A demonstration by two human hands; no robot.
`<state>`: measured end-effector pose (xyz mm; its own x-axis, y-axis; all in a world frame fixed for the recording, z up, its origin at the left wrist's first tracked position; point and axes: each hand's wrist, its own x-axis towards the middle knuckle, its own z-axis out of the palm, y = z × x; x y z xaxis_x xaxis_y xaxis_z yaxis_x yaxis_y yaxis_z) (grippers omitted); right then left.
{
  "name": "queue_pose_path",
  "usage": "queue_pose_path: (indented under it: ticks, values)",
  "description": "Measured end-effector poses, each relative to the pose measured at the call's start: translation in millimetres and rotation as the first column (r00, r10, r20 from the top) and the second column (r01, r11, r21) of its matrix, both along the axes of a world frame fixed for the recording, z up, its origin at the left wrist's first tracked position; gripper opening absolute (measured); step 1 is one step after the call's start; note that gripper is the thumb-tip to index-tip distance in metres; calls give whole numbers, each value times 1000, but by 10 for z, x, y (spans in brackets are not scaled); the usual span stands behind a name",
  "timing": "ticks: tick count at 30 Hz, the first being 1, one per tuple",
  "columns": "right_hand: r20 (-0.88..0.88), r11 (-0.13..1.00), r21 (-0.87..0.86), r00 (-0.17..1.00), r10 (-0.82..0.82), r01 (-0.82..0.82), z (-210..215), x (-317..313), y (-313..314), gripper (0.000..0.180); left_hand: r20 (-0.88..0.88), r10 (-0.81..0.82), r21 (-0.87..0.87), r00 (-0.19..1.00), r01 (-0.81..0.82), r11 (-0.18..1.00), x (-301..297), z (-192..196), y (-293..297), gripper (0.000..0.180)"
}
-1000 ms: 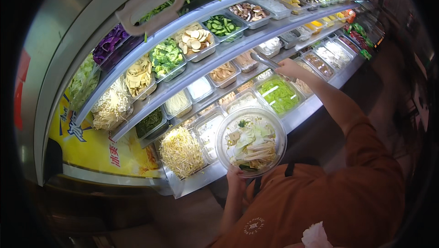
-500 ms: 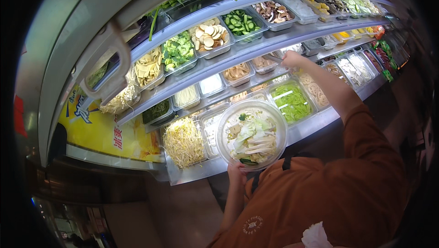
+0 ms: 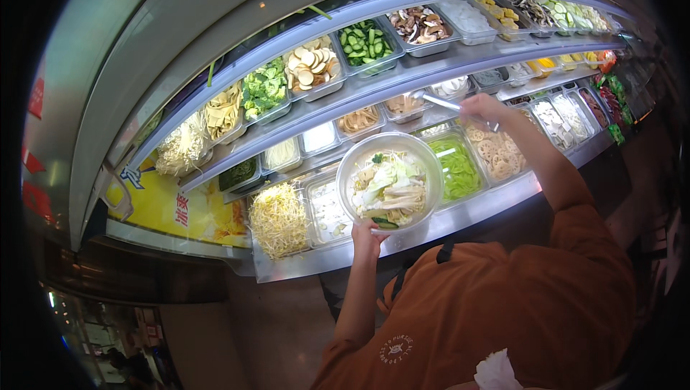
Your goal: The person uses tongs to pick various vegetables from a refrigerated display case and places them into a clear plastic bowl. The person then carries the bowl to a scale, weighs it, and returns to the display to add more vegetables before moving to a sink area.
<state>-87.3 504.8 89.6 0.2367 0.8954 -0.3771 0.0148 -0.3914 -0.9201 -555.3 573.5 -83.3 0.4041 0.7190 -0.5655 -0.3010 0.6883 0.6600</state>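
Note:
My left hand [image 3: 368, 241] grips the near rim of a translucent round bowl [image 3: 346, 192] and holds it in front of the lower shelf. Inside lie pale leafy cabbage [image 3: 384, 178], whitish strips, bean sprouts and a slice of green cucumber. My right hand [image 3: 483, 109] is closed round metal tongs [image 3: 443, 102], raised to the right of the bowl. Their tips point left, over a tray of light brown pieces [image 3: 404, 104]; whether anything is between them is too small to tell.
Beside the bowl are trays of bean sprouts [image 3: 277, 221], green strips [image 3: 458, 173] and lotus root slices [image 3: 497, 153]. Higher up stand broccoli [image 3: 264, 89], sliced potato-like rounds [image 3: 311, 65], cucumber [image 3: 365, 43] and mushrooms [image 3: 419, 25]. A curved cabinet frame [image 3: 122, 66] borders the left.
My right hand has drawn back from the shelf, down and to the right, so the tongs now show. The bowl sits slightly higher in view, still in my left hand.

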Motion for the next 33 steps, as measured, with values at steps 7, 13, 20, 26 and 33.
queue_pose_path:
  ticks: [7, 13, 20, 26, 33]
  values:
    - [45, 997, -62, 998, 38, -36, 151, -78, -455, 20, 60, 3, 23, 998, -5, 1000, 481, 160, 51, 62]
    - [51, 991, -132, 999, 0, 6, 6, 283, -108, 24, 52, 4, 49, 999, -7, 999, 485, 219, -122, 68]
    - [165, 951, -303, 980, 109, -55, -31, 331, 785, 27, 40, 46, 66, 998, -48, 997, 477, 276, -314, 66]
    - [236, 961, -265, 962, 141, -76, -102, 201, 960, 20, -7, 90, 92, 996, -89, 992, 385, 307, -396, 63]
    - [186, 987, -66, 970, 160, -150, -25, 387, 470, 21, -17, 118, 108, 993, -116, 987, 320, 303, -383, 60]
